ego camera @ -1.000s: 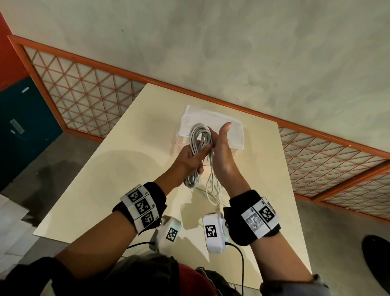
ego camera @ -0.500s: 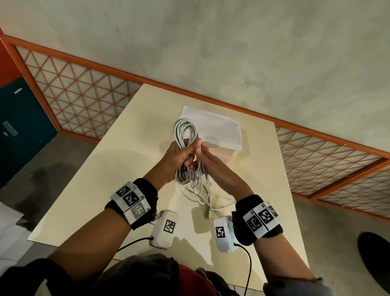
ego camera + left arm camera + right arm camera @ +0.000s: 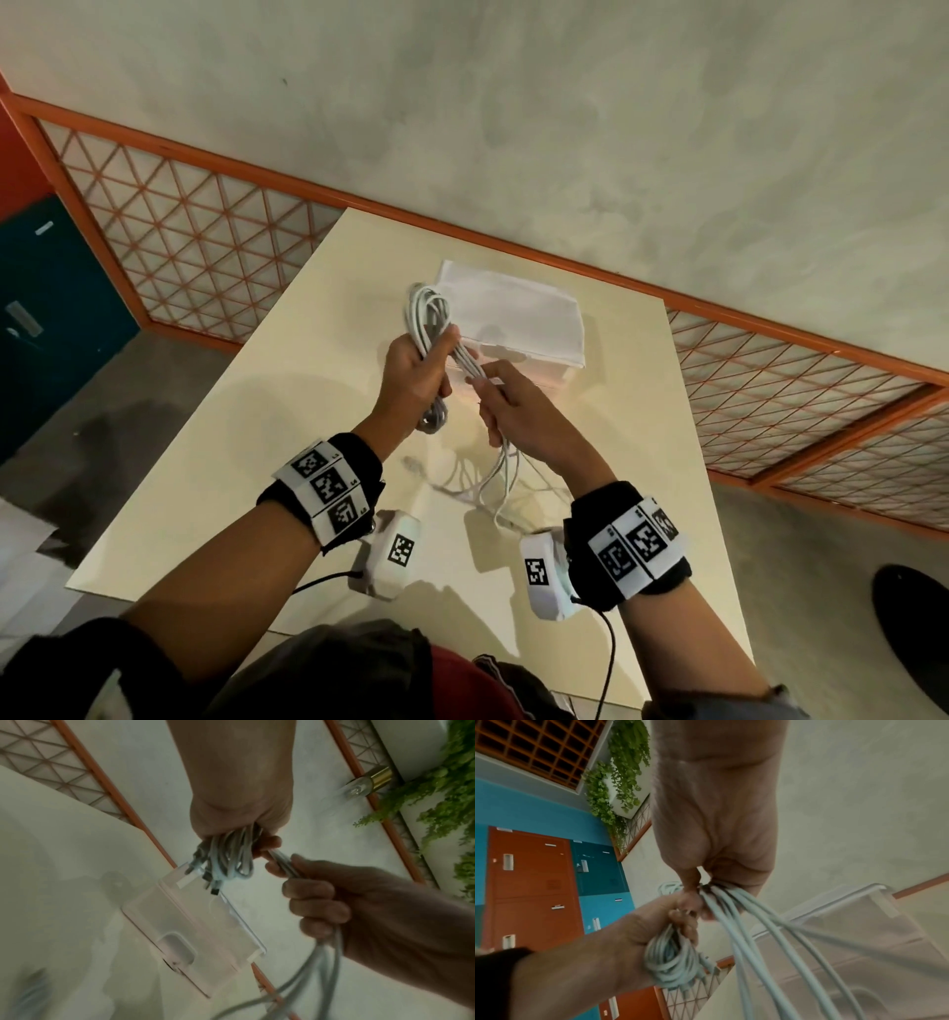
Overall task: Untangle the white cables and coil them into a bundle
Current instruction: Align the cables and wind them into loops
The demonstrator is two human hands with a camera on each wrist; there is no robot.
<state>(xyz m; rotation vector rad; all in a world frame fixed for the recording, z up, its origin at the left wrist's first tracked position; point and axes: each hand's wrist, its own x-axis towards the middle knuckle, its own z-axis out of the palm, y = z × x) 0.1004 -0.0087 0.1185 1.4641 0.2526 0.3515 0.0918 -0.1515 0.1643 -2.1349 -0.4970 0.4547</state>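
Observation:
My left hand (image 3: 417, 371) grips a coil of white cables (image 3: 427, 314) upright above the table; its loops stick out above and below the fist (image 3: 226, 860) (image 3: 670, 961). Just to the right, my right hand (image 3: 513, 406) holds several loose cable strands (image 3: 500, 470) that run from the coil through its curled fingers (image 3: 316, 896) (image 3: 752, 925). The strands hang down and trail onto the tabletop near my right wrist. The two hands are a short way apart, joined by the taut strands.
A cream table (image 3: 267, 411) stands against an orange-framed lattice railing (image 3: 205, 246). A translucent white lidded box (image 3: 513, 318) sits at the table's far side, just behind the hands (image 3: 195, 933). Blue and orange lockers (image 3: 531, 882) are at the left.
The hands have parted: my left hand carried the coil left and tilted it, while my right hand slid down and right along the loose strands, drawing them out.

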